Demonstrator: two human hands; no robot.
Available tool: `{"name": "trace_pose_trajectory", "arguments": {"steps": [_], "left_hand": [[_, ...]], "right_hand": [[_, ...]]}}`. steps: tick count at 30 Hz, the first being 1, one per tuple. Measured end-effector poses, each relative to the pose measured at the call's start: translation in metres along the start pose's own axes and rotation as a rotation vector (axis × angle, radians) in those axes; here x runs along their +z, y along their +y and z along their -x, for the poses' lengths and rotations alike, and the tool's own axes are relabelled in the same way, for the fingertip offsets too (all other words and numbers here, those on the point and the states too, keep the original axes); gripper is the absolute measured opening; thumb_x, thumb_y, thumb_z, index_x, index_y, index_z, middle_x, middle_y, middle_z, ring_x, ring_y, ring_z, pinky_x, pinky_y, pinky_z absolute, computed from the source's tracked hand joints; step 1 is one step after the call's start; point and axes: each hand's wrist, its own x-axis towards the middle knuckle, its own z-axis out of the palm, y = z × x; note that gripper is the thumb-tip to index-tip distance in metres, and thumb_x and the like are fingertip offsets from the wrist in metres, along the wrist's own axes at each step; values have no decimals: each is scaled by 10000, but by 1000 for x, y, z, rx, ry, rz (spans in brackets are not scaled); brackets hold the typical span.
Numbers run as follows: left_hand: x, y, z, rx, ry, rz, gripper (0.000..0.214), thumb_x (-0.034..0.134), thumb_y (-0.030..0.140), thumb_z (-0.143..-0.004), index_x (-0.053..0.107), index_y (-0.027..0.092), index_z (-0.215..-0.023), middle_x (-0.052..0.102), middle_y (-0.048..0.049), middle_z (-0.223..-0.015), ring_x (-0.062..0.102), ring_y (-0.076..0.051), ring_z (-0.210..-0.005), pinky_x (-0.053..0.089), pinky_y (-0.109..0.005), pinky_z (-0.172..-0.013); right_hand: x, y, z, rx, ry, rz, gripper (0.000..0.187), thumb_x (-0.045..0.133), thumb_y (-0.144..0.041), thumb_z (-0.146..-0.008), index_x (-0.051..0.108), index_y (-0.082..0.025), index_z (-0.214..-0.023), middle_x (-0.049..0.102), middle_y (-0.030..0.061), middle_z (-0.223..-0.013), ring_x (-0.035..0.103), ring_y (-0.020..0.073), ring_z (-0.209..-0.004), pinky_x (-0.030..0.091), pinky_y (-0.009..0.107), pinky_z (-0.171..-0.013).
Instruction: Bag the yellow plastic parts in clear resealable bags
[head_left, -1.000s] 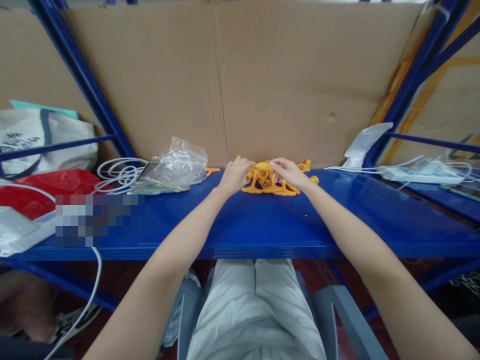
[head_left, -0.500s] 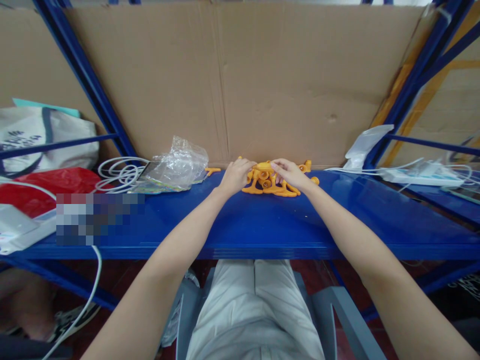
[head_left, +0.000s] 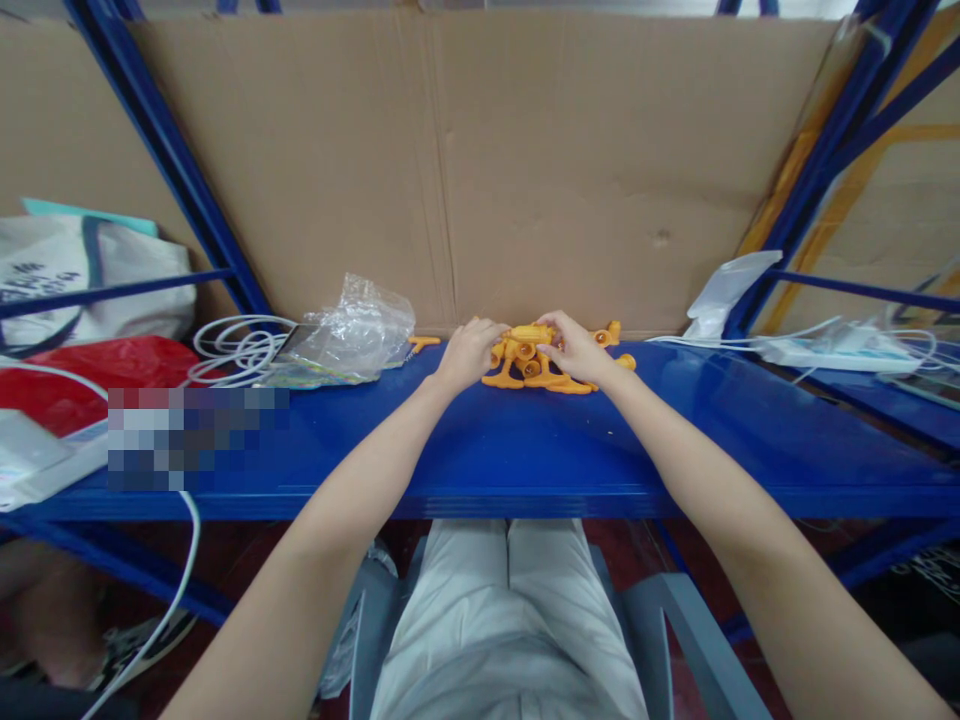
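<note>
A pile of orange plastic parts [head_left: 534, 370], some with round cup-like ends and others with curved T-shaped bars, lies at the back of the blue table. My left hand [head_left: 472, 352] is curled over the left side of the pile, its fingers closed on an orange part. From the right, my right hand [head_left: 571, 350] closes its thumb and fingers on the end of an orange part [head_left: 527, 334] on top. The fingertips of both hands are partly hidden. More orange pieces show just beyond my right hand.
A cardboard panel [head_left: 555, 170] stands behind the blue table [head_left: 495, 450]. To the left are a clear plastic bag [head_left: 364, 325], a small orange T-shaped piece [head_left: 424, 342], and coiled white cable [head_left: 244, 350]. A white power strip [head_left: 840, 350] lies at right.
My right hand has shifted slightly left and its fingers have moved onto the top orange part. My left hand stays nearly in place.
</note>
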Motion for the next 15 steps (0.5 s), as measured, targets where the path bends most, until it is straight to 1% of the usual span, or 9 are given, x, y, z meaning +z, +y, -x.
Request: {"name": "trace_pose_trajectory", "arguments": {"steps": [2, 4, 7, 10, 15], "left_hand": [[0, 0, 0, 0, 5, 5, 367, 415, 140, -926, 685, 160, -1175, 698, -120, -1043, 599, -244, -993, 469, -392, -889], [1, -1, 0, 12, 19, 15, 366, 420, 144, -925, 681, 173, -1180, 700, -104, -1024, 599, -237, -976, 474, -394, -889], [1, -2, 0, 36, 36, 28, 372, 416, 140, -923, 678, 186, -1182, 702, -89, -993, 599, -228, -951, 483, -389, -881], [2, -2, 1, 47, 39, 30, 369, 411, 144, -927, 683, 180, -1174, 701, -95, -988, 601, -226, -941, 488, -377, -867], [4, -2, 0, 73, 24, 43, 378, 408, 142, -925, 689, 175, -1175, 696, -98, -963, 600, -224, -928, 489, -375, -862]], "right_hand": [[0, 0, 1, -28, -6, 79, 335, 566, -265, -848, 535, -176, -1169, 605, 134, -1175, 596, 191, -818, 511, 406, -846], [-1, 0, 2, -47, -1, 125, 358, 556, -328, -880, 538, -176, -1204, 608, 144, -1192, 607, 207, -837, 511, 415, -855], [-1, -2, 3, -65, 17, 163, 393, 481, -421, -941, 547, -179, -1243, 611, 160, -1223, 620, 260, -1000, 491, 451, -931], [-1, -3, 3, -70, 23, 213, 432, 412, -461, -974, 566, -182, -1265, 618, 171, -1255, 580, 301, -1163, 448, 498, -1005], [0, -4, 3, -81, 3, 289, 434, 428, -451, -975, 595, -197, -1286, 636, 160, -1283, 549, 314, -1233, 400, 530, -1045]]}}
